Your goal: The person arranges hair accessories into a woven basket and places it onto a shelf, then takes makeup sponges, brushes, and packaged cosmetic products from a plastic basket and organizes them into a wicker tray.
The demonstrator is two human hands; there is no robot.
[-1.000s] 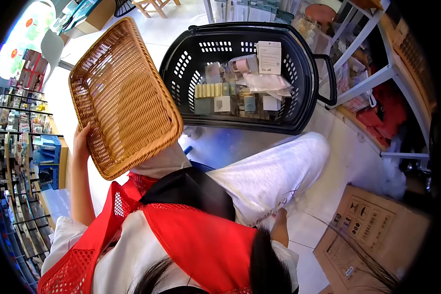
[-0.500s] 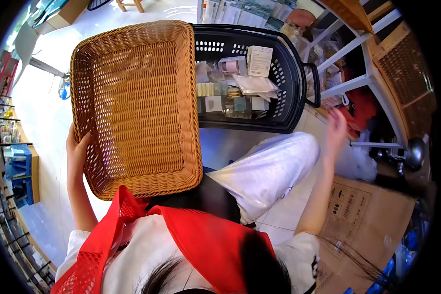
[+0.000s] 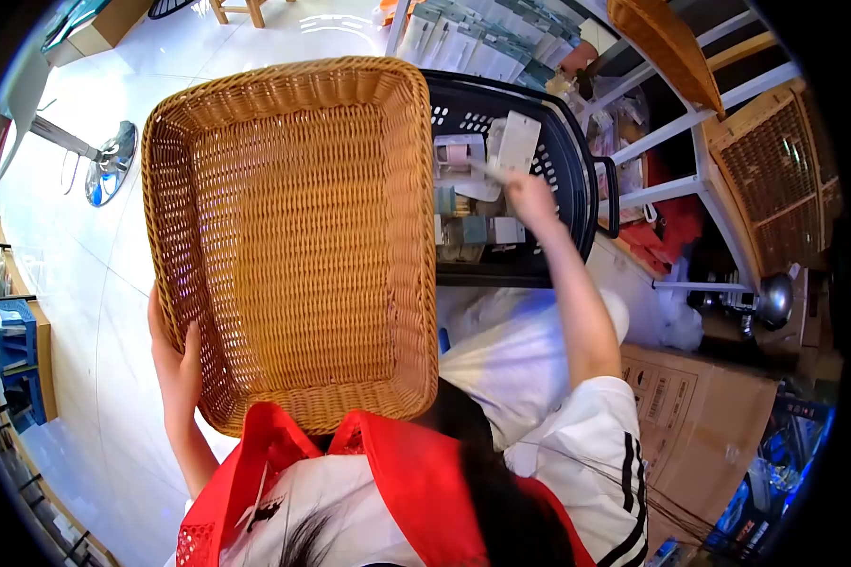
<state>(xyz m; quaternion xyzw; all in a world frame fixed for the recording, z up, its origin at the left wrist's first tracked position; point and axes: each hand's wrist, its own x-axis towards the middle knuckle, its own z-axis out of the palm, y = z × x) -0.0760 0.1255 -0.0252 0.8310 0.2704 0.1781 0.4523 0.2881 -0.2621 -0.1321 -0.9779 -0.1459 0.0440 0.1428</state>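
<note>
Locate rectangular woven wicker basket toward ten o'clock of the view, with inner weave facing the camera, overlapping the nine o'clock end of the black perforated plastic shopping basket set toward one o'clock. Note left grip, clamped on the wicker wall between seven and eight o'clock, with thumb inside and fingers behind. Note right grip, above the shopping basket, apparently pinched on one end of a pale flat packet pointing toward ten o'clock; cannot confirm firmness of pinch owing to motion blur. Judge wicker basket light for its bulk, fairly stiff, slightly springy at the walls, rough enough to resist slipping; hold by the thick braided rim, preferably on opposite sides to limit twisting. Judge packet very light, thin, bendable and possibly slick; take by one edge and avoid creasing. Treat pink item in clear packaging and white flat box as light and crushable. Allow for hidden areas: left fingertips behind wicker, contents at the shopping basket's nine o'clock end, and anything beneath the right forearm. Disregard print on cardboard carton at four o'clock, too small to read.
</note>
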